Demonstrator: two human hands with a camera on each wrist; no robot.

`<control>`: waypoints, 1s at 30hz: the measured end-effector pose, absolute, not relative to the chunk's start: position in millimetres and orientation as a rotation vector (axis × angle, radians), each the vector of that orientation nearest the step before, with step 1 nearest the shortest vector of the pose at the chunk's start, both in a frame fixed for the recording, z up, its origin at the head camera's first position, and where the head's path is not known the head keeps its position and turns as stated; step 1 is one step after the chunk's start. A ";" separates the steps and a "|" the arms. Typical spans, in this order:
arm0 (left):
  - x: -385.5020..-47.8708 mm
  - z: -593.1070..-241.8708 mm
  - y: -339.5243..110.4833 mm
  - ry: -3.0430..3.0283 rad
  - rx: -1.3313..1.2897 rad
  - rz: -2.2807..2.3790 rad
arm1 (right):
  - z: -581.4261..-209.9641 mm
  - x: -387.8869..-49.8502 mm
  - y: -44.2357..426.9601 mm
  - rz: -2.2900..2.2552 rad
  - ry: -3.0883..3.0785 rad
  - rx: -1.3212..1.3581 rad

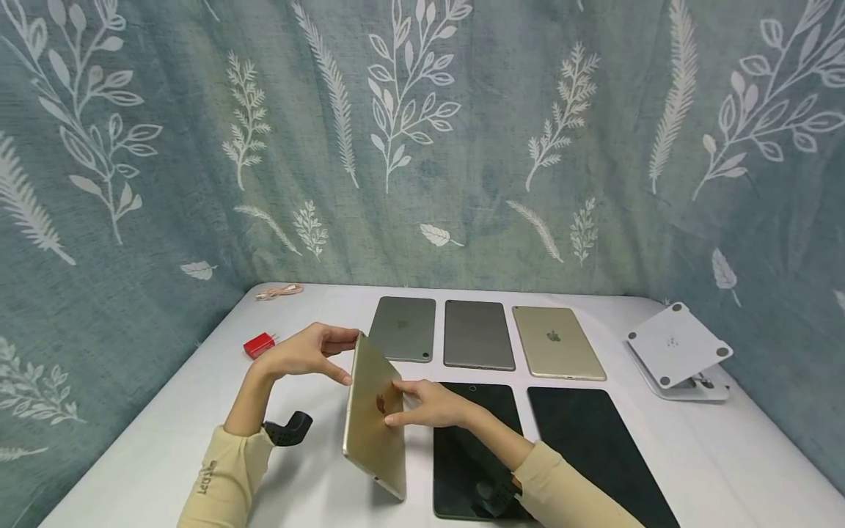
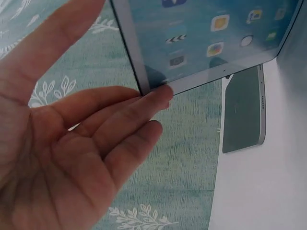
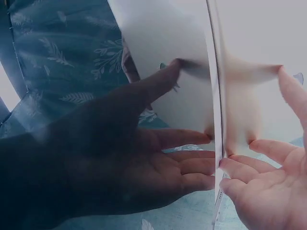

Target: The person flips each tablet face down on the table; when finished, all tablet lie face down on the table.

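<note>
A gold tablet (image 1: 372, 433) stands tilted on edge, its back toward the right hand. At its upper left corner, my left hand (image 1: 300, 356) grips the edge between thumb and fingers; the left wrist view shows this hand (image 2: 91, 143) at a corner of the lit screen (image 2: 192, 33) with app icons. Two fairly straight digits of my right hand (image 1: 439, 405) rest on the tablet's back near the logo. In the right wrist view, hand shapes flank a thin edge (image 3: 217, 96); I cannot tell which is a reflection. Further right-hand fingers are hidden in the head view.
Grey-green (image 1: 404, 330), dark grey (image 1: 478, 335) and gold (image 1: 560, 342) tablets lie along the back. Two black-screened tablets (image 1: 472, 447) (image 1: 597, 447) lie nearer. A white stand (image 1: 678, 348) is at right; a red adapter (image 1: 259, 345) and coiled cable (image 1: 280, 292) are at left.
</note>
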State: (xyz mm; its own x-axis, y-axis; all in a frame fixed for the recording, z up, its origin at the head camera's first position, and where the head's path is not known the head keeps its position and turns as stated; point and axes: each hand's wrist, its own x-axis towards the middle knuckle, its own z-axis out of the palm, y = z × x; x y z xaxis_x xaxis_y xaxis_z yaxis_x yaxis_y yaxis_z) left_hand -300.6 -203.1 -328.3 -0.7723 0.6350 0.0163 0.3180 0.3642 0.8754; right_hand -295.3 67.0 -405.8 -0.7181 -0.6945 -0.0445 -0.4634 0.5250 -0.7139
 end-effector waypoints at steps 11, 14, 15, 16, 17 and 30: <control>-312.8 -334.6 -206.5 2.306 0.932 1.218 | -405.4 -291.9 74.2 -0.760 2.606 -1.048; -316.0 -340.6 -208.5 2.277 0.929 1.200 | -404.7 -289.7 76.8 -0.721 2.640 -1.053; -317.5 -343.6 -209.2 2.266 0.932 1.192 | -404.6 -288.9 77.8 -0.714 2.650 -1.055; -319.0 -346.8 -209.7 2.254 0.931 1.189 | -404.5 -288.3 78.8 -0.709 2.660 -1.058; -320.5 -350.3 -210.1 2.242 0.927 1.190 | -404.4 -287.8 79.8 -0.702 2.668 -1.061; -324.4 -379.0 -195.9 2.430 0.756 0.966 | -400.2 -284.5 78.9 -0.568 2.755 -1.022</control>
